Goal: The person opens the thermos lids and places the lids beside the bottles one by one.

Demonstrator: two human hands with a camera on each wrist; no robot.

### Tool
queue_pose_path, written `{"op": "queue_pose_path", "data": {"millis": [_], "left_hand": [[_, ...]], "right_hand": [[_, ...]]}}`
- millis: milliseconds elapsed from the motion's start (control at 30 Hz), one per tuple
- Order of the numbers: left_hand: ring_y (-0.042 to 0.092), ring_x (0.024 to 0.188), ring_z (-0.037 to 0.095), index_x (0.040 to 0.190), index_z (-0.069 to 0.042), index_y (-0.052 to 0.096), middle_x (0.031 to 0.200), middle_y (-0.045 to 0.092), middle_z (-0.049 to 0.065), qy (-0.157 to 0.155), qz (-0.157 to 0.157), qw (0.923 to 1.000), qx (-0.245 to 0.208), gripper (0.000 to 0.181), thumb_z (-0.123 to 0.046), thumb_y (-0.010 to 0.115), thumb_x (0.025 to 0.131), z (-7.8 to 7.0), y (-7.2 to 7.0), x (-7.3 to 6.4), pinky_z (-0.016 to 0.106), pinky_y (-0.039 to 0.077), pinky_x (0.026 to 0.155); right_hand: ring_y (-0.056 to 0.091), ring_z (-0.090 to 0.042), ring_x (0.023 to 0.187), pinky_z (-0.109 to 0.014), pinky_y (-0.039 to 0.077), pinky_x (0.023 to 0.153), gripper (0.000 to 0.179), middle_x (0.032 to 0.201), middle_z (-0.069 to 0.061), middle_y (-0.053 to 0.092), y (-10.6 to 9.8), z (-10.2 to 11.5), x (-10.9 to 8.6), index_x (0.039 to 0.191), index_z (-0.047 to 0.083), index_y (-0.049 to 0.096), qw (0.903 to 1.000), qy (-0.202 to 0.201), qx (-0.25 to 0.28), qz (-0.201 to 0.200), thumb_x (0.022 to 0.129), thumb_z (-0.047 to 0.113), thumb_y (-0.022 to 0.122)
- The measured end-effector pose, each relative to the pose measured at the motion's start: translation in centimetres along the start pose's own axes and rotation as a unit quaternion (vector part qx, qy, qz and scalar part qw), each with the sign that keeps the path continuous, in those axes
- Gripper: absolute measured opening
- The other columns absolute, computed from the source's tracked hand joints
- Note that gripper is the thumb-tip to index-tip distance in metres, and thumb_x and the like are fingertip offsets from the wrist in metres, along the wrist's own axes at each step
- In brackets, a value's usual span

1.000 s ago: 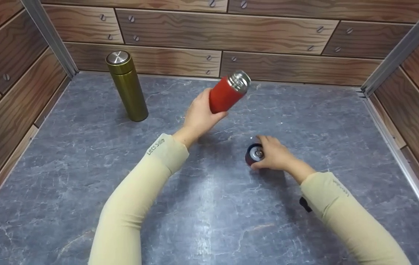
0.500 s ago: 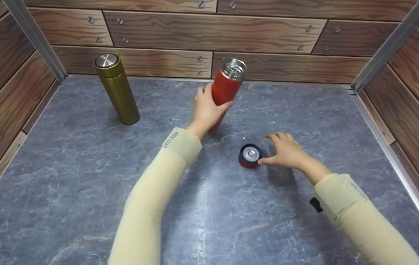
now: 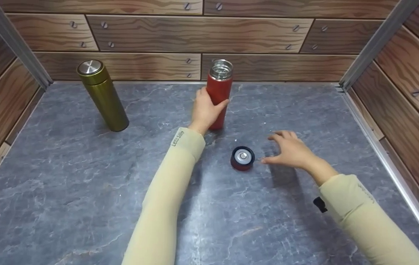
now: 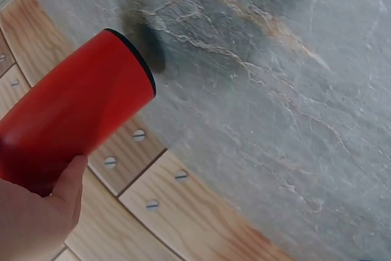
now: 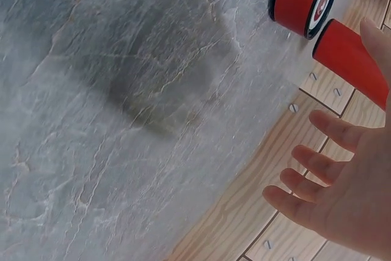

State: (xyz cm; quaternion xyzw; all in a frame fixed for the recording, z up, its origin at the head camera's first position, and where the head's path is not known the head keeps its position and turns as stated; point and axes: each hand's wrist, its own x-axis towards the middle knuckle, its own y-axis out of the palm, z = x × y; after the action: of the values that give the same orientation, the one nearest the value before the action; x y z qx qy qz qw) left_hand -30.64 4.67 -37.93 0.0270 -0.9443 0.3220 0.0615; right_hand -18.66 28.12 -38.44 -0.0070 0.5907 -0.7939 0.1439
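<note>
Head view: left hand [image 3: 204,111] wrapped round red bottle [image 3: 219,89], toward back edge of worktop [image 3: 66,191]; right hand [image 3: 292,150], loosely spread, just beside upturned cap [image 3: 242,158]; gold flask [image 3: 103,97] toward back left corner.

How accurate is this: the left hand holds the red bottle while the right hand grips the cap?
Not quite: the right hand holds nothing; the head view shows it beside the cap, not touching it. The left hand does hold the red bottle.
</note>
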Motion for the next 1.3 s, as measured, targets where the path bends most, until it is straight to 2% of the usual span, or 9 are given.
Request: {"op": "queue_pose_path", "data": {"millis": [333,633,767,900,1033,1167,1300], "left_hand": [[0.051,0.116,0.024,0.133,0.000,0.038,0.124,0.047,0.014,0.005,-0.006,0.9999,-0.009,0.070,-0.034,0.070,0.082,0.8,1.0,0.3,0.034,0.040,0.103],[0.045,0.121,0.024,0.136,0.000,0.032,0.127,0.042,0.015,-0.018,0.008,0.9998,-0.004,0.073,-0.034,0.069,0.083,0.6,1.1,0.4,0.033,0.036,0.107],[0.037,0.130,0.028,0.142,0.000,0.024,0.137,0.037,0.017,-0.025,0.020,0.9994,0.013,0.085,-0.037,0.070,0.081,0.9,0.7,0.0,0.036,0.030,0.111],[0.030,0.135,0.030,0.145,-0.001,0.020,0.144,0.031,0.018,-0.043,0.018,0.9984,0.031,0.093,-0.046,0.068,0.080,1.9,-0.7,-0.3,0.038,0.027,0.113],[0.031,0.134,0.029,0.143,-0.005,0.026,0.145,0.033,0.015,-0.060,-0.024,0.9968,0.047,0.089,-0.053,0.065,0.080,3.1,-2.4,-0.2,0.041,0.029,0.112],[0.036,0.130,0.028,0.139,-0.007,0.033,0.139,0.039,0.013,-0.067,-0.097,0.9908,0.067,0.082,-0.054,0.064,0.079,4.5,-4.2,-0.3,0.043,0.032,0.107],[0.036,0.129,0.028,0.134,-0.007,0.039,0.137,0.041,0.012,-0.064,-0.183,0.9786,0.070,0.075,-0.050,0.066,0.079,6.0,-6.0,-0.9,0.043,0.030,0.108]], "right_hand": [[0.028,-0.047,0.130,-0.065,0.025,0.103,0.078,0.141,-0.028,0.033,-0.2,-0.6,-0.3,0.133,0.002,0.047,0.9999,0.010,-0.001,0.002,0.074,0.046,0.073],[0.026,-0.048,0.130,-0.067,0.021,0.104,0.077,0.141,-0.028,0.034,-0.2,-0.1,0.1,0.133,0.003,0.048,0.9999,0.009,-0.012,0.007,0.075,0.048,0.072],[0.027,-0.048,0.130,-0.067,0.023,0.103,0.078,0.141,-0.027,0.034,-0.1,0.1,0.3,0.133,0.003,0.047,0.9999,0.006,-0.009,0.010,0.075,0.048,0.072],[0.028,-0.047,0.129,-0.066,0.026,0.103,0.079,0.141,-0.027,0.034,-0.2,0.5,0.4,0.133,0.001,0.047,0.9999,0.001,-0.010,0.011,0.075,0.049,0.071],[0.028,-0.047,0.129,-0.066,0.025,0.103,0.079,0.141,-0.027,0.034,-0.4,0.8,0.6,0.133,0.002,0.047,0.9998,0.007,-0.015,0.008,0.074,0.048,0.072],[0.027,-0.046,0.130,-0.066,0.024,0.104,0.080,0.142,-0.026,0.033,-0.4,1.1,0.8,0.134,0.003,0.046,0.9998,0.016,-0.012,0.007,0.074,0.049,0.072],[0.026,-0.046,0.131,-0.066,0.022,0.105,0.082,0.143,-0.026,0.032,-0.4,1.4,0.9,0.136,0.002,0.044,0.9998,0.016,-0.010,0.009,0.074,0.049,0.071]]}}
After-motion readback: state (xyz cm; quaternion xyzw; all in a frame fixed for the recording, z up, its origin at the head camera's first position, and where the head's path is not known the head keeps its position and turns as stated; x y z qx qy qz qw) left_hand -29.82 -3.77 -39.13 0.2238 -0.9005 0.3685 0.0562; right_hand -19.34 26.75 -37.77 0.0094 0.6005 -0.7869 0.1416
